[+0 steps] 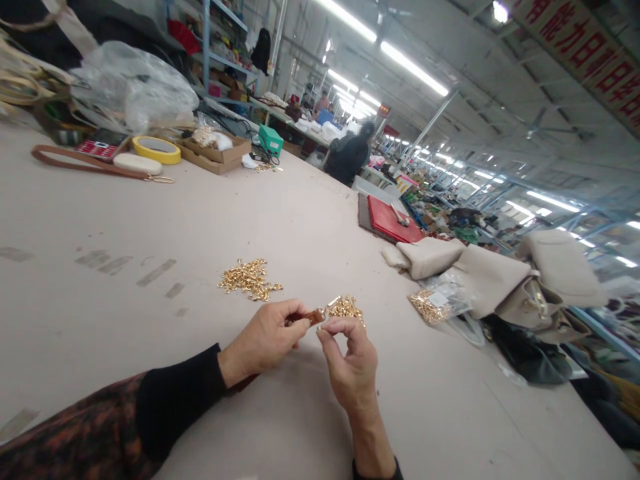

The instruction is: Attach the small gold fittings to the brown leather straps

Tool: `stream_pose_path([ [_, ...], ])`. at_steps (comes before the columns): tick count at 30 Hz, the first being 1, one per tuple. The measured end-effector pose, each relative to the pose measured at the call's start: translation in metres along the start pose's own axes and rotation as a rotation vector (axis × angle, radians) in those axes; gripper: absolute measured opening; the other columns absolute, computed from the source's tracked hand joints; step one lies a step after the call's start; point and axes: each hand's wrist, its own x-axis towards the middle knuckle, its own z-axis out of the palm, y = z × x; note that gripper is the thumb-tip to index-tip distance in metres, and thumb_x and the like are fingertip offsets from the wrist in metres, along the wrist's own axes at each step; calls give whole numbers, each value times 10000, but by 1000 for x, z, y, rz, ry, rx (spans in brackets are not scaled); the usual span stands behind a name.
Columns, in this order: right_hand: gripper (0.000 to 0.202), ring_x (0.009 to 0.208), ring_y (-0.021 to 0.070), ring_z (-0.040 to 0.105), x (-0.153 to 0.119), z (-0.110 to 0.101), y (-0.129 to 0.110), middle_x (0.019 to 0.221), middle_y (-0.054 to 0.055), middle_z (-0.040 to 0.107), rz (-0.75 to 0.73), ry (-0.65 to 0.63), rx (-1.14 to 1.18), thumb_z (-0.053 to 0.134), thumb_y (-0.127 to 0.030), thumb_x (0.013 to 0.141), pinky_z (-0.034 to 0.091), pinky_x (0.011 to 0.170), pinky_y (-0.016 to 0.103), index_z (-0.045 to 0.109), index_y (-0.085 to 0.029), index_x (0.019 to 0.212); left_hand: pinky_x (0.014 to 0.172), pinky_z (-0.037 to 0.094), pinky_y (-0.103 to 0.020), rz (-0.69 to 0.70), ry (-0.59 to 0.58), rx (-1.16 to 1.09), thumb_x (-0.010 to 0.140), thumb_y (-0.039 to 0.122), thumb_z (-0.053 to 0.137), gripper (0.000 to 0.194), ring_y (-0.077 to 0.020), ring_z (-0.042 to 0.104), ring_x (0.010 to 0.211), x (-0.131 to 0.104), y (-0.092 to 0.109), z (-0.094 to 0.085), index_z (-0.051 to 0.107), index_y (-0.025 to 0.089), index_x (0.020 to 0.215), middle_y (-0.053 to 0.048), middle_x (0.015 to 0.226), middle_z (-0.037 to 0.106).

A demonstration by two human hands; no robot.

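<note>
My left hand (273, 335) is closed round a brown leather strap (317, 316), which has a gold metal clasp (332, 304) at its end. Just right of it, my right hand (350, 360) pinches a tiny gold piece (320, 328) between thumb and forefinger, close to the strap's end. Beyond my hands lie two heaps of small gold hardware: a larger heap (250, 279) to the left and a smaller heap (347, 307) just behind my right fingers.
On the table (165, 320), a brown wrist strap (90, 164), yellow tape (157, 151) and a cardboard box (215, 155) lie far left. Beige bags (493, 280), a bag of gold pieces (433, 305) and a red folder (393, 220) are right. A person (347, 157) sits beyond.
</note>
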Motion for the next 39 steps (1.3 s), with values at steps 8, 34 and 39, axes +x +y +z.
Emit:
stream_pose_path([
  [8,124,868,122,617,1,3,4,884,-10,646,-115,1,-123,603,-89,865,467,812,247,581,-207,895,486,441,-217,-9,-64,-29,863,355,520,237,-153,558,564,-4,-6,3,644,152,869,-5,669,601],
  [34,380,743,125,577,-5,22,6,826,-6,573,515,111,622,757,-320,726,488,679,242,496,-193,971,600,396,-229,41,-175,8,861,393,578,245,-165,521,659,-2,-9,-1,640,180,757,12,686,585],
  [39,522,661,163,593,-8,41,27,770,38,625,472,272,614,767,-555,663,502,616,283,563,-174,956,606,452,-231,48,-193,-54,867,501,536,330,-192,556,689,5,-16,-1,661,198,822,-13,767,623],
])
